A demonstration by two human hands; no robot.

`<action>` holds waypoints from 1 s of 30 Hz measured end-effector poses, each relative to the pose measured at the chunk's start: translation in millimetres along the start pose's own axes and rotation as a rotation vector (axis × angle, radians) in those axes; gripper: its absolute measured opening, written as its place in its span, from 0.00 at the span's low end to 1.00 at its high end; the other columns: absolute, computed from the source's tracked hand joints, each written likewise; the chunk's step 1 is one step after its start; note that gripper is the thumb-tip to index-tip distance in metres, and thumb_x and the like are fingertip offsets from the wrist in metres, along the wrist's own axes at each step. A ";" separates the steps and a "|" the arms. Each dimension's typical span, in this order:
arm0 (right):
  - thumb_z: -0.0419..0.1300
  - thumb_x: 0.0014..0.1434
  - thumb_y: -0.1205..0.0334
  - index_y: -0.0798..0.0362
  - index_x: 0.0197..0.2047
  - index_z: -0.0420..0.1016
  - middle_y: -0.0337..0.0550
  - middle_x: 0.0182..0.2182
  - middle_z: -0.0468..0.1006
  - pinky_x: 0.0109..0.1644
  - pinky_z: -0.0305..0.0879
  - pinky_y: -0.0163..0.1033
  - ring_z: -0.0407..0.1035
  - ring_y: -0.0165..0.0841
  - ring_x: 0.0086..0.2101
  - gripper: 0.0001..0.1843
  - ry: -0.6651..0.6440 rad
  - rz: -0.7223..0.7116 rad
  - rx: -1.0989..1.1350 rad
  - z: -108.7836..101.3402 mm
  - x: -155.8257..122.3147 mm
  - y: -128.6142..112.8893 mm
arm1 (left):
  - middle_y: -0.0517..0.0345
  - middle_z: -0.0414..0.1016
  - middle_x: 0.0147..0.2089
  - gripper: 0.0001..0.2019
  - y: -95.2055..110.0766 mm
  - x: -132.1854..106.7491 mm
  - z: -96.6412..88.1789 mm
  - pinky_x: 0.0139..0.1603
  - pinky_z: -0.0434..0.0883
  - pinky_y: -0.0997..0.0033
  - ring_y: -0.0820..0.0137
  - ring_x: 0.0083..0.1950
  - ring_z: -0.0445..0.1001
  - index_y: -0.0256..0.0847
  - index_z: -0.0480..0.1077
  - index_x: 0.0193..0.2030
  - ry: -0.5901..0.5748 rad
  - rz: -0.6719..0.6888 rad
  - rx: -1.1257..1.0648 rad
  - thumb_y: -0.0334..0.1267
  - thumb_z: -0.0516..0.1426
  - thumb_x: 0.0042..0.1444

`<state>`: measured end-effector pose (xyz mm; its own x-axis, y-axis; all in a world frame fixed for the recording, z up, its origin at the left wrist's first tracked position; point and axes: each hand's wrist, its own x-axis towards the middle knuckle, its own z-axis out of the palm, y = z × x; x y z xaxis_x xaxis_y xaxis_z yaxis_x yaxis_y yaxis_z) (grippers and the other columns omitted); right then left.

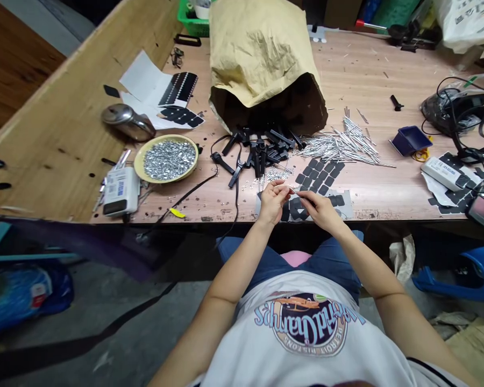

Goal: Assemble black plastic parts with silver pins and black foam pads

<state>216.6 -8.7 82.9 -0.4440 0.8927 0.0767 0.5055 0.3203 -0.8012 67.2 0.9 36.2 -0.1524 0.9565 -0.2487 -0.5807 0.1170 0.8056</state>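
Observation:
My left hand (273,202) and my right hand (320,211) meet just above the table's front edge, fingers closed in a pinch. A thin rod (293,190) spans the small gap between their fingertips; most of it is hidden. Below them lies a sheet of dark rounded pads (295,208), with more dark pads (320,174) just behind. Tiny metal rings (279,173) are scattered near my left fingers. Beyond these is a heap of black plastic parts (262,150), and to its right a pile of thin metal rods (347,142).
A large paper sack (262,54) lies with its mouth toward me. On the left stand a yellow bowl of small metal pieces (169,159), a white box (121,191) and a metal cup (128,121). At right are a dark blue tray (411,141) and tangled cables (452,115).

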 end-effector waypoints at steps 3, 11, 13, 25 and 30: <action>0.49 0.61 0.60 0.52 0.47 0.74 0.44 0.35 0.78 0.41 0.66 0.36 0.73 0.33 0.38 0.16 -0.015 0.004 -0.005 -1.1 -1.0 -2.1 | 0.64 0.76 0.26 0.20 -3.6 0.0 -1.1 0.33 0.69 0.77 0.76 0.29 0.76 0.40 0.63 0.36 -0.005 0.044 0.008 0.38 0.68 0.40; 0.54 0.59 0.53 0.51 0.46 0.74 0.37 0.25 0.73 0.28 0.64 0.33 0.65 0.25 0.21 0.17 -0.131 0.201 0.265 -4.7 -4.1 7.5 | 0.61 0.79 0.29 0.22 5.1 -1.7 -13.3 0.42 0.72 0.70 0.71 0.34 0.79 0.41 0.65 0.42 -0.185 0.276 0.327 0.43 0.67 0.42; 0.56 0.57 0.50 0.52 0.45 0.74 0.36 0.25 0.73 0.23 0.61 0.31 0.62 0.23 0.19 0.18 -0.183 0.266 0.457 -4.6 -5.9 10.8 | 0.59 0.79 0.30 0.24 8.2 -2.8 -17.6 0.42 0.72 0.69 0.70 0.35 0.79 0.41 0.65 0.45 -0.260 0.289 0.364 0.44 0.66 0.43; 0.62 0.52 0.48 0.54 0.43 0.74 0.35 0.24 0.73 0.19 0.58 0.28 0.62 0.21 0.18 0.21 -0.170 0.300 0.675 -4.1 -12.8 18.2 | 0.56 0.79 0.32 0.29 1.6 -1.0 -15.3 0.41 0.73 0.70 0.70 0.35 0.78 0.40 0.66 0.52 -0.321 0.273 0.361 0.50 0.65 0.44; 0.61 0.52 0.47 0.54 0.44 0.73 0.36 0.25 0.73 0.19 0.58 0.29 0.63 0.22 0.19 0.22 -0.159 0.293 0.657 -3.7 -15.8 19.9 | 0.53 0.78 0.40 0.36 -0.8 -0.9 -15.7 0.43 0.73 0.69 0.70 0.39 0.77 0.43 0.61 0.58 -0.395 0.266 0.345 0.51 0.65 0.43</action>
<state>236.4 -15.3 67.9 -0.4861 0.8397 -0.2420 0.0944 -0.2249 -0.9698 55.2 -4.2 27.3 0.0907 0.9842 0.1519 -0.2593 -0.1239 0.9578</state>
